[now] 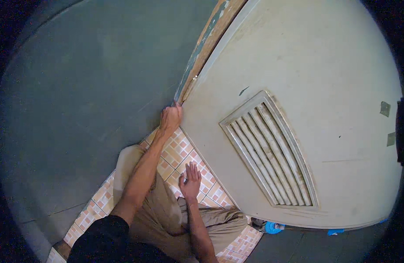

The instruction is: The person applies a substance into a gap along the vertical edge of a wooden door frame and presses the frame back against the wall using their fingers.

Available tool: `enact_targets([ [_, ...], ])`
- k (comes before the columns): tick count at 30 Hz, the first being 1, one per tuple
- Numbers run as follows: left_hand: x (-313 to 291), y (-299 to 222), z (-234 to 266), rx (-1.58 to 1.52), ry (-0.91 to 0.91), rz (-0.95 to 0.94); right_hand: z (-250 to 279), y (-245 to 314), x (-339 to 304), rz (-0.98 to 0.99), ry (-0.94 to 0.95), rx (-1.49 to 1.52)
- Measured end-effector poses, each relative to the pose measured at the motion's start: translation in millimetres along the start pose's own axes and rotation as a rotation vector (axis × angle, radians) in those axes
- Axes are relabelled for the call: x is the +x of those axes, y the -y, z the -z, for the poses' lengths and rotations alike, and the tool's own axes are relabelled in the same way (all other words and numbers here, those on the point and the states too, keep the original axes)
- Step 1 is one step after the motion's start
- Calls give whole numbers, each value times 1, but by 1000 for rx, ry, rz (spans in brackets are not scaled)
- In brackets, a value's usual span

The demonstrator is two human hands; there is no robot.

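Observation:
My left hand [171, 119] is closed at the low end of a worn wooden door frame [204, 56], where the frame meets a dark green-grey wall [92, 87]. Whatever its fingers grip, if anything, is hidden. Beside it stands a pale door [307, 61] with a slatted vent [270, 151]; the hinge-side edge runs along the frame. My right hand [191, 179] hovers or rests over the tiled floor near my knee, fingers stretched out and holding nothing. A small metal piece [194, 79], perhaps part of a hinge, shows on the frame above my left hand.
Patterned tiles [171, 155] cover the floor between wall and door. My bent legs in brown trousers [160, 210] take up the near space. At the door's bottom edge lie a bright blue item [273, 227] and another blue scrap [336, 232]. Tape patches [385, 109] stick to the door.

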State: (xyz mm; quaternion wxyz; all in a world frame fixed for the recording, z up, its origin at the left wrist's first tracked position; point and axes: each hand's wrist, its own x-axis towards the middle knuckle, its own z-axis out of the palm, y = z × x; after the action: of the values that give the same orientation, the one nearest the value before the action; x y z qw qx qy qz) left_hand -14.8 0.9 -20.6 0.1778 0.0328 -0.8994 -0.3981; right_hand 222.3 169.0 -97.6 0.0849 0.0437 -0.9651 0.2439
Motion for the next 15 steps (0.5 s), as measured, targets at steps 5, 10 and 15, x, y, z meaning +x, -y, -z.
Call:
enact_targets([
  [5, 0, 8, -3, 22, -187, -225, -4, -2, 0, 2, 35, -34],
  [10, 4, 9, -3, -11, 68, 92, -3, 0, -1, -4, 38, -20],
  [15, 0, 8, 0, 28, -97, -128, -1, -3, 0, -1, 44, -30],
])
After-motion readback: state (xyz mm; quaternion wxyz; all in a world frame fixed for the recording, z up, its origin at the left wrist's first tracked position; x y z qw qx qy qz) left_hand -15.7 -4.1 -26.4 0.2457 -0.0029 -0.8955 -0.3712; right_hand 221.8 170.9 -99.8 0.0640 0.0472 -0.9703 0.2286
